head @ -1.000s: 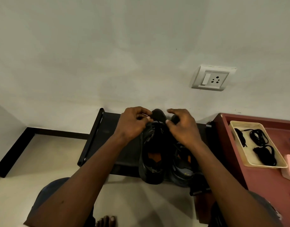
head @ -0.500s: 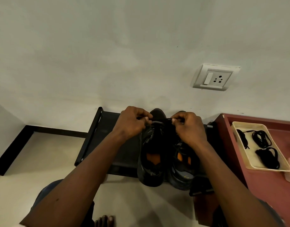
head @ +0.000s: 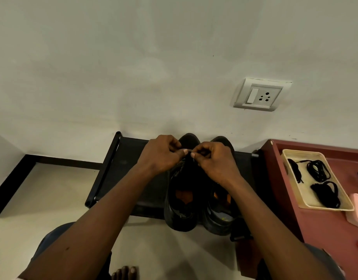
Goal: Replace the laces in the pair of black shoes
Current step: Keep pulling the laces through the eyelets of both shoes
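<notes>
Black shoes [head: 181,218] stand paired on a low shelf [head: 121,168] against the far wall. We see the left hand [head: 160,156] and right hand [head: 216,162] pinching the left shoe's lace [head: 190,159], fingertips touching.

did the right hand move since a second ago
Yes: the right hand moved left over the left shoe, fingers now curled and meeting the left hand.

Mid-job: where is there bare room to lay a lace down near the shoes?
Free: the black rack top between its left rail and the left shoe; the red table in front of the tray. Crowded: the rack's right part, where the right shoe sits beside the left and the left hand and right hand pinch the lace; the tray, holding coiled laces.
</notes>
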Motion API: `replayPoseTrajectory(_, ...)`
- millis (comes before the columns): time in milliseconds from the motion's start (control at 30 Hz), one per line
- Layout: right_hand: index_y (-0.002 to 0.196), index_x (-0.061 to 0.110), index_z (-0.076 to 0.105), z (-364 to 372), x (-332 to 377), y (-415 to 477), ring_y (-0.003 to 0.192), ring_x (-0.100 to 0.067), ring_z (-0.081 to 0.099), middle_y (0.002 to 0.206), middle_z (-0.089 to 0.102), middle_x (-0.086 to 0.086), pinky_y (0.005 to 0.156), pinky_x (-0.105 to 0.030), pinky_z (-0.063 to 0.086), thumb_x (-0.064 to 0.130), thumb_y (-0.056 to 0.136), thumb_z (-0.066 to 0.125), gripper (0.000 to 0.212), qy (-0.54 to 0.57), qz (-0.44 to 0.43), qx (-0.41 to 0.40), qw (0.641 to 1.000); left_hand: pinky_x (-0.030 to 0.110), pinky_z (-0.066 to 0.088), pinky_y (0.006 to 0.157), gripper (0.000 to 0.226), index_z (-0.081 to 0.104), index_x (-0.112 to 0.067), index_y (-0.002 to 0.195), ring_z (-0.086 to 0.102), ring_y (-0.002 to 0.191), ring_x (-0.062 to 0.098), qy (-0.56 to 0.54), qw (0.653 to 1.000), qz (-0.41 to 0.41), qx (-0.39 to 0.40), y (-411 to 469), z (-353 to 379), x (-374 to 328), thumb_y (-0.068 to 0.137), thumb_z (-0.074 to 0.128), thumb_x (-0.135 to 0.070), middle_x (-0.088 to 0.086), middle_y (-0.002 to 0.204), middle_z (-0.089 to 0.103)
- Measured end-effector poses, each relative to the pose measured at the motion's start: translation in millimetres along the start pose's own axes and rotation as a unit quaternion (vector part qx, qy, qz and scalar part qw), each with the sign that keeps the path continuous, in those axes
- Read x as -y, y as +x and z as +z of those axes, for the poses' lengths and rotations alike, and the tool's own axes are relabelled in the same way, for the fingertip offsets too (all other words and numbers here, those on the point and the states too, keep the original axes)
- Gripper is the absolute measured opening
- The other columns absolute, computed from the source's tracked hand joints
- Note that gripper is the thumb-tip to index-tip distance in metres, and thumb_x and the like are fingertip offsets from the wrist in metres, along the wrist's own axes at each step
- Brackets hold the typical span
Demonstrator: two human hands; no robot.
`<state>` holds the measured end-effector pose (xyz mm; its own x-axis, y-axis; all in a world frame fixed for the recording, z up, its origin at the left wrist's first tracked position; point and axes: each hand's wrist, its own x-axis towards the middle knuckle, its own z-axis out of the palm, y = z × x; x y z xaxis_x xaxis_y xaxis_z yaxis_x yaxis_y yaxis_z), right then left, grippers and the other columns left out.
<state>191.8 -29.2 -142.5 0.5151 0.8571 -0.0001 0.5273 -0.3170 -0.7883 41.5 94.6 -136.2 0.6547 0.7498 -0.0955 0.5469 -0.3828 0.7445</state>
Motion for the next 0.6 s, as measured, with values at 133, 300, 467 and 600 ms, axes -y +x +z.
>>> replayPoseTrajectory(133,0.086,0.030,0.075,5.0,-2.0,-1.4,0.076,-0.003,0.069,0.078,0.072,0.012,0.070,-0.024,0.057,0.025,0.093,0.075,0.008,-0.014,0.029,0.007,0.999,0.030,0.058,0.067,0.037,0.075,-0.021,0.092,0.071,0.074,0.012,0.121,0.982,-0.050,0.139,-3.5,-1.6,3.1,0.086,0.074,-0.058,-0.003,0.081,0.074)
replayPoseTrajectory(300,0.089,0.029,0.074,11.7,-2.1,-2.3,0.082,-0.001,0.067,0.086,0.071,0.013,0.070,-0.016,0.050,0.022,0.095,0.072,0.009,-0.044,0.037,0.043,0.997,0.025,0.054,0.061,0.031,0.074,-0.018,0.095,0.070,0.074,0.012,0.143,0.977,-0.046,0.149,-5.5,2.3,1.6,0.087,0.077,-0.048,-0.001,0.083,0.073)
replayPoseTrajectory(467,0.088,0.028,0.074,18.2,-1.9,-3.7,0.077,-0.003,0.069,0.083,0.072,0.011,0.068,-0.019,0.056,0.022,0.095,0.072,0.009,-0.063,0.044,0.052,0.996,0.028,0.063,0.072,0.014,0.073,-0.012,0.097,0.075,0.078,0.015,0.056,0.981,-0.067,0.176,-4.3,-4.9,5.5,0.098,0.067,-0.024,0.006,0.091,0.075)
replayPoseTrajectory(600,0.091,0.027,0.076,25.5,2.4,-3.8,0.077,-0.003,0.068,0.084,0.072,0.011,0.069,-0.020,0.056,0.024,0.095,0.072,0.007,-0.082,0.034,0.053,0.995,0.029,0.064,0.073,0.012,0.073,-0.007,0.101,0.076,0.083,0.019,-0.005,0.976,-0.093,0.194,-2.7,-9.1,9.1,0.101,0.063,-0.013,0.009,0.096,0.073)
